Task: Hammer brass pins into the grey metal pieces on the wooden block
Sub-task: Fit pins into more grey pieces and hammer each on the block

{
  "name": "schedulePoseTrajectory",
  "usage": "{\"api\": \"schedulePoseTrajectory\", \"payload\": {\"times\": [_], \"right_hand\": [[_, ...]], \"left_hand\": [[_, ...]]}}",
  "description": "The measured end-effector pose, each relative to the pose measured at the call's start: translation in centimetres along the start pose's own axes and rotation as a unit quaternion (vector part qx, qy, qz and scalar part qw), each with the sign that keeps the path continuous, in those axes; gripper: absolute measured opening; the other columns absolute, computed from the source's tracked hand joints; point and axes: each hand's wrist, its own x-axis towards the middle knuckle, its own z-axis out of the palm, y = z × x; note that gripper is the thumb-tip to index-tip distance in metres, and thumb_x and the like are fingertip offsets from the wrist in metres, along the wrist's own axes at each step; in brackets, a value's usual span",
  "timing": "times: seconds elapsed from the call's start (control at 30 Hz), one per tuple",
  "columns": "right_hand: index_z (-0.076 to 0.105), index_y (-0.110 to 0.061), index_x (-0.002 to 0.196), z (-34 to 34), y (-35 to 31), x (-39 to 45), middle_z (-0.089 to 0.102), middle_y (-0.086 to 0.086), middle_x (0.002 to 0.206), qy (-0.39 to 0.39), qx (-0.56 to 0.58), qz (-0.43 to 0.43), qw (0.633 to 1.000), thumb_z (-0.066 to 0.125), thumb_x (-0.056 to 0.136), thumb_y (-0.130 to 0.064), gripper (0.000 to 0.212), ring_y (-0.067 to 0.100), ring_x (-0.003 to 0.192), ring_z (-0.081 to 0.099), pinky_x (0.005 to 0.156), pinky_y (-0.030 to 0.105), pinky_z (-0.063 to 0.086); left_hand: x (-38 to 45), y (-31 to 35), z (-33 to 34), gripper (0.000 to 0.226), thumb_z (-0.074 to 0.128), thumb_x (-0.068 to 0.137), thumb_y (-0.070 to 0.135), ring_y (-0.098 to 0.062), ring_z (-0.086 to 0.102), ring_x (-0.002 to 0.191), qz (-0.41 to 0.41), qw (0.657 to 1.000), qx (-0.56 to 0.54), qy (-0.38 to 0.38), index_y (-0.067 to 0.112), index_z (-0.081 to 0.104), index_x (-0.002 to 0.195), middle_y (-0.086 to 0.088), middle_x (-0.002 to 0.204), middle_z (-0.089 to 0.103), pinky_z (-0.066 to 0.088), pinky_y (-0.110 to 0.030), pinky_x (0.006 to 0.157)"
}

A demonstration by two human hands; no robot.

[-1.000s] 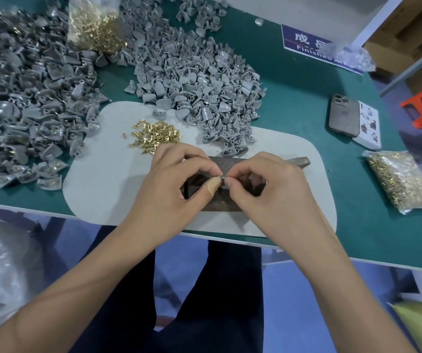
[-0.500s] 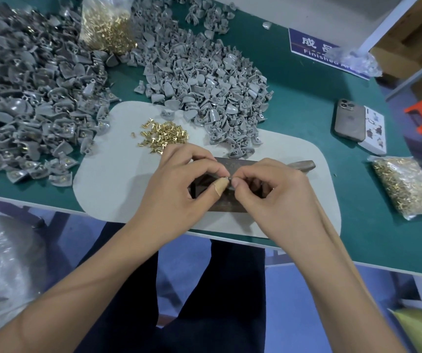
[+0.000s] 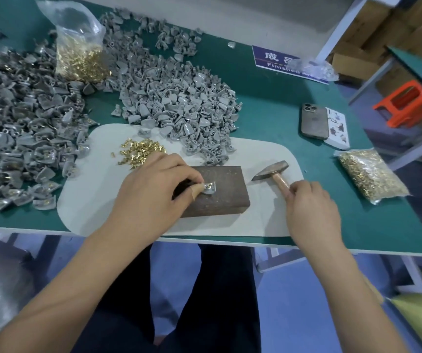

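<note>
Grey metal piece pinched by left fingers; right fingers grip hammer.

Open room is found on the pale oval work mat, lower left and centre right of the frame.

The upper left is blocked by heaped grey metal pieces and a scatter of loose brass pins; the centre is taken by the brown wooden block, and the small wooden-handled hammer lies just to its right.
</note>
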Motion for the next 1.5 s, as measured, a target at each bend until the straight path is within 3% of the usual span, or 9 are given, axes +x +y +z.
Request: {"api": "schedulePoseTrajectory", "payload": {"times": [0.2,0.3,0.43,0.77,0.9,1.1,1.23,1.33,1.5], "right_hand": [[0.052,-0.022,0.1,-2.0,0.5,-0.8,0.062,0.002,0.091,-0.026,0.225,0.017,0.974,0.033,0.107,-0.046,0.031,0.025,0.08,0.062,0.061,0.038,0.04],[0.055,-0.041,0.104,-3.9,-0.5,-2.4,0.058,0.0,0.072,-0.044,0.373,-0.059,0.925,0.044,0.103,-0.054,0.017,0.008,0.055,0.049,0.054,0.03,0.041],[0.06,-0.043,0.115,-4.7,-2.5,-4.2,0.047,-0.01,0.068,-0.07,0.435,-0.19,0.878,0.041,0.107,-0.042,0.02,0.008,0.062,0.042,0.056,0.018,0.036],[0.06,-0.047,0.125,-4.4,-4.1,-5.2,0.055,-0.018,0.072,-0.006,0.321,-0.191,0.928,0.04,0.109,-0.047,0.025,0.013,0.068,0.053,0.061,0.034,0.045],[0.058,-0.044,0.132,-4.1,-4.3,-5.7,0.058,-0.035,0.083,0.069,0.34,-0.166,0.923,0.039,0.108,-0.047,0.031,0.004,0.08,0.06,0.069,0.016,0.044],[0.051,-0.053,0.135,-3.2,-4.8,-5.7,0.051,-0.025,0.067,0.014,0.261,-0.165,0.951,0.036,0.106,-0.054,0.033,0.008,0.063,0.045,0.063,0.033,0.044],[0.053,-0.05,0.134,-3.8,-4.4,-5.9,0.061,-0.035,0.087,0.102,0.328,-0.15,0.927,0.039,0.107,-0.049,0.03,0.003,0.076,0.058,0.069,0.02,0.046],[0.05,-0.049,0.138,-3.2,-4.9,-6.4,0.072,-0.022,0.103,0.047,0.285,-0.152,0.945,0.039,0.106,-0.049,0.034,0.008,0.08,0.061,0.076,0.032,0.054],[0.053,-0.047,0.136,-3.6,-4.5,-6.2,0.057,-0.026,0.074,0.085,0.286,-0.147,0.943,0.038,0.106,-0.051,0.034,0.009,0.065,0.048,0.059,0.032,0.042]], "left_hand": [[0.0,0.9,-0.5,0.013,0.065,0.091,0.041,-0.015,0.051,0.094,0.02,0.999,0.026,-0.001,0.031,0.072,0.093,0.017,0.089,0.057,0.046,-0.035,0.069],[0.0,1.1,-0.5,0.015,0.063,0.09,0.043,-0.015,0.053,0.092,0.03,0.998,0.053,0.003,0.032,0.073,0.091,0.017,0.087,0.059,0.037,-0.028,0.065],[0.2,1.3,-0.5,0.014,0.062,0.089,0.044,-0.015,0.055,0.089,0.031,0.996,0.079,0.011,0.034,0.073,0.09,0.017,0.085,0.06,0.03,-0.026,0.063],[0.5,0.7,-0.8,0.011,0.067,0.086,0.044,-0.015,0.056,0.084,0.043,0.996,0.078,0.001,0.037,0.075,0.089,0.017,0.082,0.063,0.034,-0.026,0.058],[0.4,0.5,-0.8,0.008,0.07,0.088,0.043,-0.014,0.057,0.084,0.056,0.995,0.086,-0.005,0.036,0.074,0.089,0.017,0.083,0.063,0.038,-0.025,0.055],[0.8,0.4,-1.0,0.008,0.067,0.088,0.043,-0.013,0.056,0.085,0.066,0.993,0.098,-0.012,0.038,0.073,0.09,0.018,0.084,0.062,0.022,-0.019,0.053],[0.8,0.4,-1.0,0.014,0.063,0.088,0.046,-0.015,0.057,0.085,0.077,0.992,0.099,-0.011,0.037,0.074,0.09,0.016,0.084,0.062,0.028,-0.023,0.055],[0.8,0.3,-1.1,0.014,0.063,0.089,0.045,-0.015,0.058,0.085,0.078,0.992,0.102,-0.013,0.037,0.074,0.09,0.017,0.084,0.063,0.021,-0.018,0.053],[1.0,0.3,-1.2,0.013,0.064,0.091,0.043,-0.015,0.058,0.086,0.077,0.992,0.101,-0.021,0.036,0.074,0.09,0.016,0.083,0.062,0.034,-0.025,0.054]]}}
